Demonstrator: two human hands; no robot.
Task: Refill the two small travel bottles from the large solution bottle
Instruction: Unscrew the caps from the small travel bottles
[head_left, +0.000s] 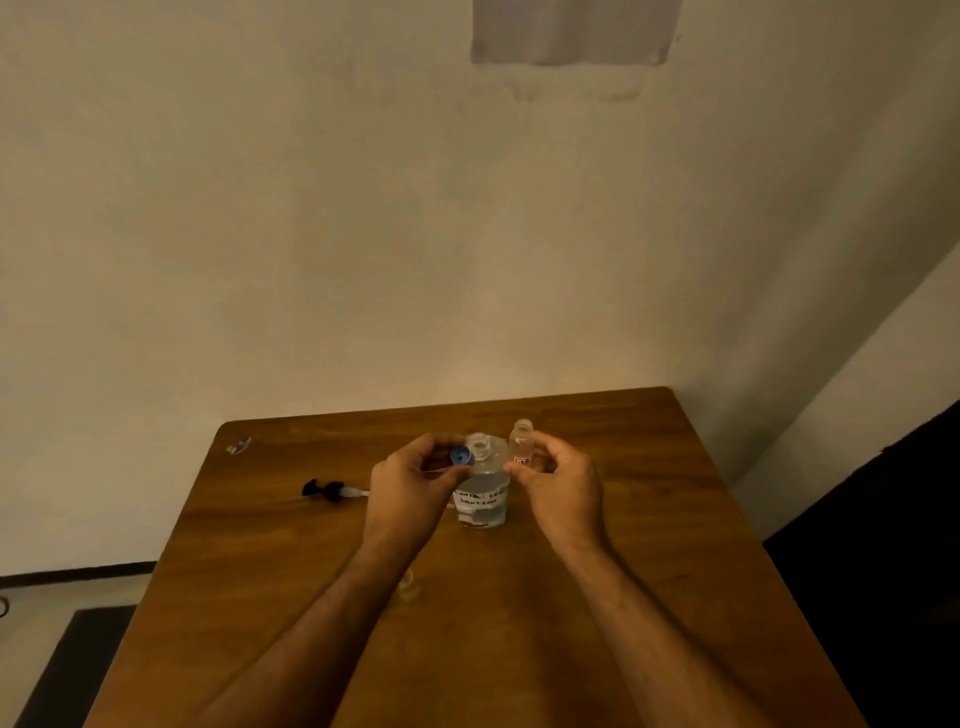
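Pinching a blue cap (460, 457) in the left hand (410, 486) and gripping one small travel bottle (521, 442) in the right hand (558, 480), a person is working over the uncapped large solution bottle (483, 486) standing mid-table (649, 571). One second small bottle (407, 586) is lying nearer. All look light, slick plastic, best held round the body.

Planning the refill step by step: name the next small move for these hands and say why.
Probably set the blue cap that the left hand pinches down on the table. The large bottle already stands open, and the right hand holds an uncapped small bottle, so the left is needed for pouring.
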